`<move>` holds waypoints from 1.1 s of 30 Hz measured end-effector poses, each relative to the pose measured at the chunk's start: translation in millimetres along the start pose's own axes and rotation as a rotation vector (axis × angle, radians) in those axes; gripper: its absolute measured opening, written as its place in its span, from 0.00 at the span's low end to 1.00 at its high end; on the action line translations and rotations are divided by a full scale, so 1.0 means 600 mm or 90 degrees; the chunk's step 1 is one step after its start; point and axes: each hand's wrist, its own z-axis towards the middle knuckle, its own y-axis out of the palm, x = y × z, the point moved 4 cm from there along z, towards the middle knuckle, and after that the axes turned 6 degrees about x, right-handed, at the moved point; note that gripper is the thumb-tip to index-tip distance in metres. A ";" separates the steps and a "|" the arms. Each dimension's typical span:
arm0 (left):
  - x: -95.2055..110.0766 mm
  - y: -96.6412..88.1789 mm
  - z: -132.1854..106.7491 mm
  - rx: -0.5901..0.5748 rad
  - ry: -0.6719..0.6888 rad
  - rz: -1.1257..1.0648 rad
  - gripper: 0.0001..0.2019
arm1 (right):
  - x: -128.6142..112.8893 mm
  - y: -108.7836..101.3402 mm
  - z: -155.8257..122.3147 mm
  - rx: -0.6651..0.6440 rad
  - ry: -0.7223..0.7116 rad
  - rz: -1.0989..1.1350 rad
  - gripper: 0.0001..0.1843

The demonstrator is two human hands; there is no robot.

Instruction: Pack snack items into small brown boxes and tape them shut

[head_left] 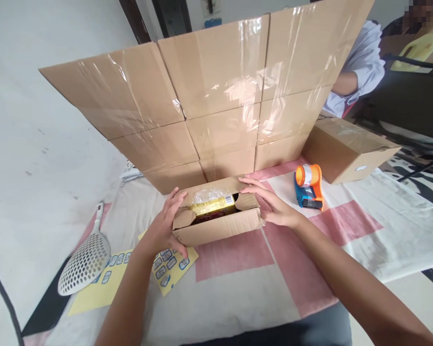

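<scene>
A small cardboard box (220, 229) stands on the table before me with its top flaps apart. Inside it lie a gold package (213, 206) with a barcode and some clear plastic wrap (207, 194); a dark red part below them is mostly hidden. My left hand (164, 226) grips the box's left end, fingers at the back corner and thumb low at the front. Around the right end my right hand (274, 204) is closed, its fingers reaching over the back edge. Sheets of yellow stickers (176, 271) lie beneath and beside my left forearm.
Taped cardboard boxes (220, 81) form a tall wall behind. An orange and blue tape dispenser (309, 187) and a larger carton (350, 146) stand to the right. A white perforated skimmer (86, 259) lies left. Beyond the wall sits another person in a white sleeve (368, 57).
</scene>
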 end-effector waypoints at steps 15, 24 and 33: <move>0.002 0.004 -0.022 0.012 -0.051 -0.083 0.75 | 0.012 0.016 -0.002 0.100 -0.041 -0.051 0.25; 0.019 0.024 -0.024 0.167 -0.080 -0.040 0.53 | -0.002 0.036 0.003 0.323 0.094 0.121 0.19; 0.048 0.015 -0.014 0.193 -0.012 -0.015 0.17 | -0.002 0.031 0.007 0.250 0.138 0.126 0.24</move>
